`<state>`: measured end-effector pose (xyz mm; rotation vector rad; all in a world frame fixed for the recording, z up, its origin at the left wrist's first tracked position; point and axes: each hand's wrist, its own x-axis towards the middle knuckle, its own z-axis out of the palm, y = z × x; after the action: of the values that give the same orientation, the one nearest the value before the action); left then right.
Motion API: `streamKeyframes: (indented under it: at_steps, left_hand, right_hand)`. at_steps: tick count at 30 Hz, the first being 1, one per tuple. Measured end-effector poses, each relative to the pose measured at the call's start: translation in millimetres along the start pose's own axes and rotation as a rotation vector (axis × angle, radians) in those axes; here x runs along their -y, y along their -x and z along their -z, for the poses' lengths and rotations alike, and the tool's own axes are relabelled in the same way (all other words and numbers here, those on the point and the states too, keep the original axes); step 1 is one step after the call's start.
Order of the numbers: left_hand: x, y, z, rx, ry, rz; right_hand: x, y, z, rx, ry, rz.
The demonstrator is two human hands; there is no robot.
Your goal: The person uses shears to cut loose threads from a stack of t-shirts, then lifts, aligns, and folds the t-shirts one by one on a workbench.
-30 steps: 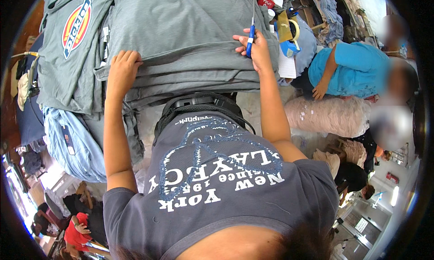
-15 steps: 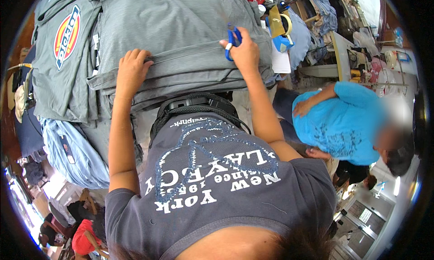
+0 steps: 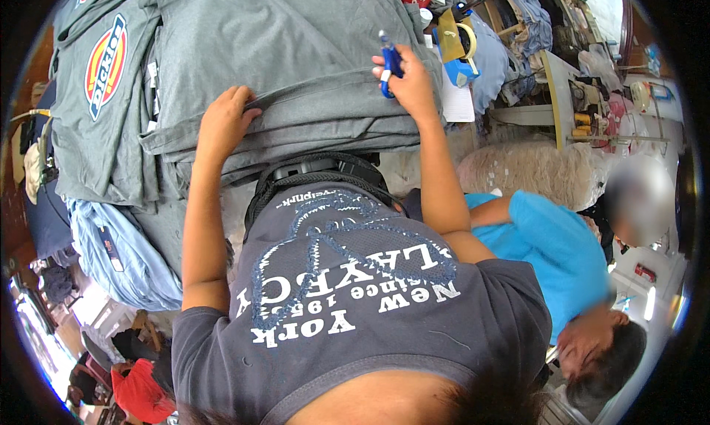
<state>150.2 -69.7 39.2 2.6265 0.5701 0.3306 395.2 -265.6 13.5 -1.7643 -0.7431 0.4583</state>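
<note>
A pile of grey T-shirts (image 3: pixel 296 36) lies in front of me, with folded hem edges toward my body. My left hand (image 3: pixel 228 125) rests at the near edge, its thumb and fingers closed on a fold of the top T-shirt. My right hand (image 3: pixel 411 81) is raised over the pile's right side, closed around small blue-handled scissors (image 3: pixel 389 73). Their short tip points away from me, and fingers cover part of the handles. Left of the pile lies another grey T-shirt (image 3: pixel 70 122) with an oval coloured print.
Right of the pile stand a blue tape dispenser (image 3: pixel 460 70) and white paper (image 3: pixel 458 105). A light blue garment (image 3: pixel 122 251) with a tag hangs at the left. A person in a blue shirt (image 3: pixel 547 240) is close on my right; a person in red (image 3: pixel 140 392) is at lower left.
My right hand has shifted slightly right with the scissors turned in its grip. The left hand has moved a little right along the fold. The person in blue has come nearer and bent down.
</note>
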Motion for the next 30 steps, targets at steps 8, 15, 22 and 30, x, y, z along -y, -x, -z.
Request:
streamKeyframes:
  at_steps: [8,15,22,30]
  left_hand:
    - [24.7,34.8,57.5,0.256,-0.287,0.188]
    - [1.4,22.6,50.7,0.331,0.128,0.108]
    - [-91.1,-29.6,-19.8,0.119,1.394,0.542]
    - [-59.4,-6.6,-44.5,0.186,1.669,0.743]
  right_hand:
    - [56.0,-24.3,13.3,0.279,0.647,0.094]
    - [128.8,-159.4,13.2,-0.107,0.962,0.569]
    - [257.0,-188.2,-166.5,-0.060,0.382,1.221]
    - [177.3,-106.4,-129.9,0.414,0.048,0.830]
